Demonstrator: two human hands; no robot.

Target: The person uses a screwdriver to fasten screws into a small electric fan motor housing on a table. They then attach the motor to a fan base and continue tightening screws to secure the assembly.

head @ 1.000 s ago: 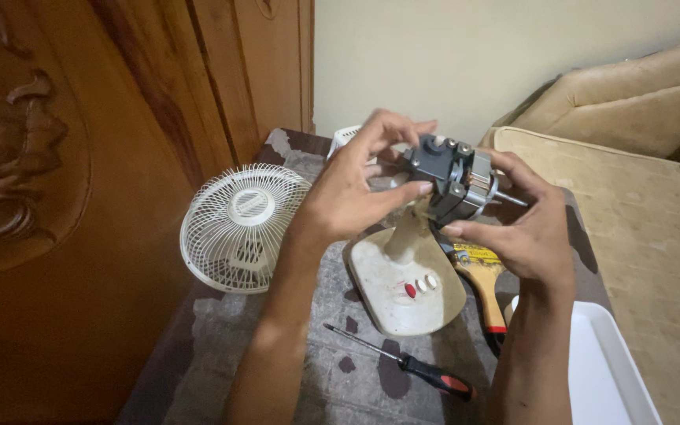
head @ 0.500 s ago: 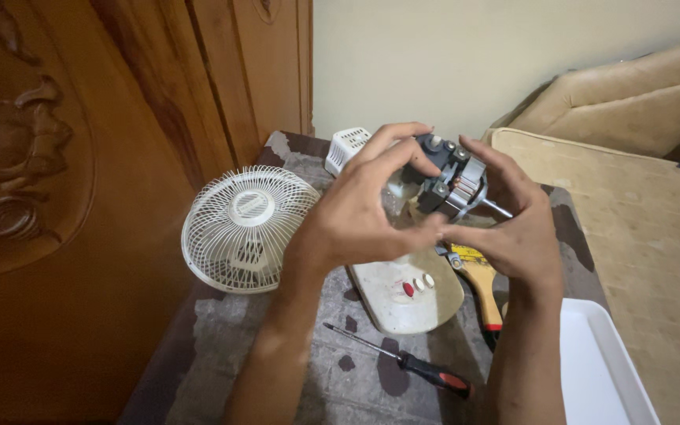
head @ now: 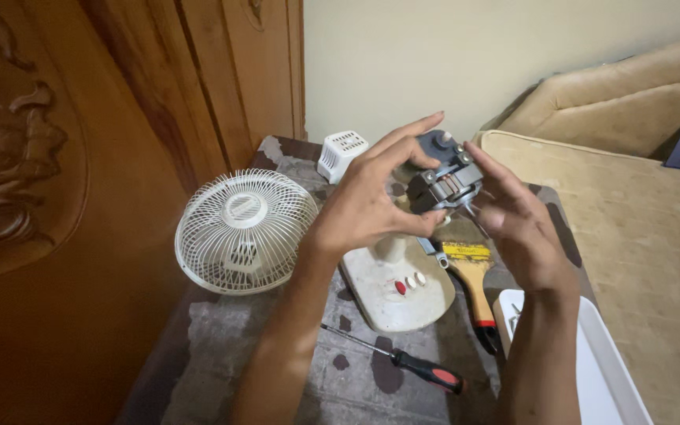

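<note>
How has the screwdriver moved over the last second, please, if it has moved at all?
No. The screwdriver lies just below the fan base, handle toward the tray, as before.

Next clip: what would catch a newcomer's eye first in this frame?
Centre frame, the left hand and right hand hold up a small grey fan motor with exposed copper windings. Below it lies a cream oval fan base with red and white buttons, and a round white wire fan guard leans at the left by the carved wooden door. A black-and-red-handled screwdriver lies nearer the camera.
</note>
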